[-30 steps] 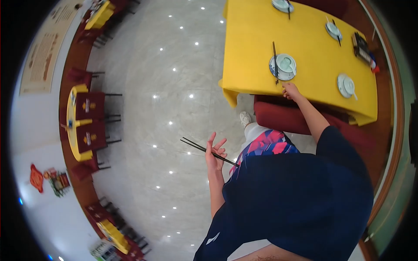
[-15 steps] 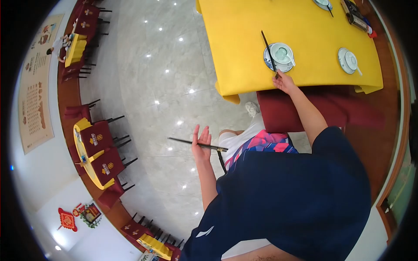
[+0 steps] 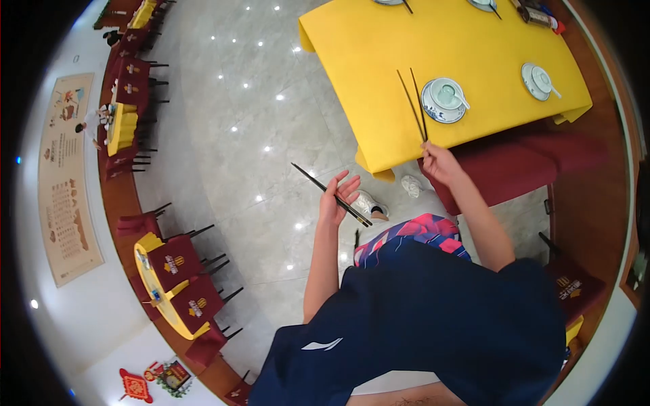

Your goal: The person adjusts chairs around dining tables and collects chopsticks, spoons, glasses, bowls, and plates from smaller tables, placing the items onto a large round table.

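Note:
My left hand [image 3: 338, 197] is over the floor left of the table, with dark chopsticks [image 3: 313, 181] held across the palm and the fingers partly spread. At the table's near edge, my right hand [image 3: 439, 164] pinches the ends of a pair of dark chopsticks [image 3: 411, 107]. Their other ends point away from me and stand slightly apart. Just right of this pair is a place setting: a blue-patterned plate [image 3: 441, 116] bearing a pale green bowl [image 3: 447, 84] with a white spoon [image 3: 463, 101]. A yellow cloth [image 3: 365, 88] covers the table.
Another place setting [image 3: 539, 82] lies farther right, with more plates at the far side. A dark red bench seat [image 3: 514, 172] runs along the table's near side. Maroon-covered chairs [image 3: 177, 260] and a yellow-clothed table [image 3: 162, 298] stand left. A distant person [image 3: 90, 126] is at another table.
My view has shifted and turned. The right hand's chopsticks have moved from over the plate to its left, and their tips now show apart. The left hand's chopsticks are tilted more steeply.

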`<move>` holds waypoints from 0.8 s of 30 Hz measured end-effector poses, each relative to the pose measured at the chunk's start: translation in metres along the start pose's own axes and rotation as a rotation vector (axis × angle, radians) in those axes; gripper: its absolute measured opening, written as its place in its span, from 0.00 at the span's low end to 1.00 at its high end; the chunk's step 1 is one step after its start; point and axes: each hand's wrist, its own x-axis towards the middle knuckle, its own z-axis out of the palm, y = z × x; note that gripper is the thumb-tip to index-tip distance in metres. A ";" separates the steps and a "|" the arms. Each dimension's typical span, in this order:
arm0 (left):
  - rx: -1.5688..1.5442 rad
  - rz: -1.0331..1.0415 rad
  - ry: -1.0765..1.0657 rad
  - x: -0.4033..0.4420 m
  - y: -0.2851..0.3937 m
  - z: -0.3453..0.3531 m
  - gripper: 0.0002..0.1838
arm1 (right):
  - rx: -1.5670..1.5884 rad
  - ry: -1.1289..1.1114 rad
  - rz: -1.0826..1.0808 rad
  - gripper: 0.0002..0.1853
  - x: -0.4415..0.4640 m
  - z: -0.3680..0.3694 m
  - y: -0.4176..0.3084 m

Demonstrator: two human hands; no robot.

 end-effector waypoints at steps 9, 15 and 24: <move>-0.112 0.146 -0.192 0.002 0.054 -0.040 0.27 | -0.742 -0.174 0.078 0.13 -0.030 0.146 0.153; -0.187 0.314 -0.181 -0.023 0.110 -0.121 0.27 | -1.144 -0.349 -0.064 0.12 0.016 0.216 0.221; -0.284 0.374 -0.146 -0.016 0.158 -0.185 0.29 | -1.467 -0.484 -0.082 0.11 0.048 0.280 0.258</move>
